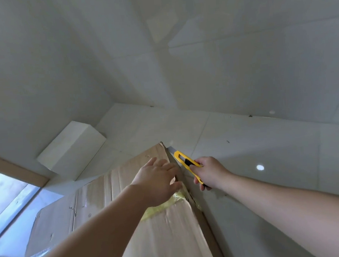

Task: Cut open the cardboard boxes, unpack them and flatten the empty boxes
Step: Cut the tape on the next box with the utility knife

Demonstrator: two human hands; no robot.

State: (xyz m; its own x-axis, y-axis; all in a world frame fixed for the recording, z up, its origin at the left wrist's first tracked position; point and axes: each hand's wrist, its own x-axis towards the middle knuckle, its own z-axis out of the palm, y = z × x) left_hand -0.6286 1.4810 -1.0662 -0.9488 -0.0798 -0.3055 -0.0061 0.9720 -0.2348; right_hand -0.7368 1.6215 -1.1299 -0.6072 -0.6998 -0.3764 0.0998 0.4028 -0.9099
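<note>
A large brown cardboard box [118, 209] fills the lower middle of the head view, its top face running up to a far corner. A band of yellow tape [160, 207] crosses the top. My left hand [158, 180] rests flat on the box top near its right edge, fingers straight. My right hand [208, 173] grips a yellow and black utility knife [185, 161] just right of that edge. The knife's blade points toward the box's far corner.
A white rectangular block [73, 150] lies on the pale tiled floor [257, 145] beyond the box, near the wall corner. A wooden-framed glass pane [9, 193] runs along the left. White walls close the space behind.
</note>
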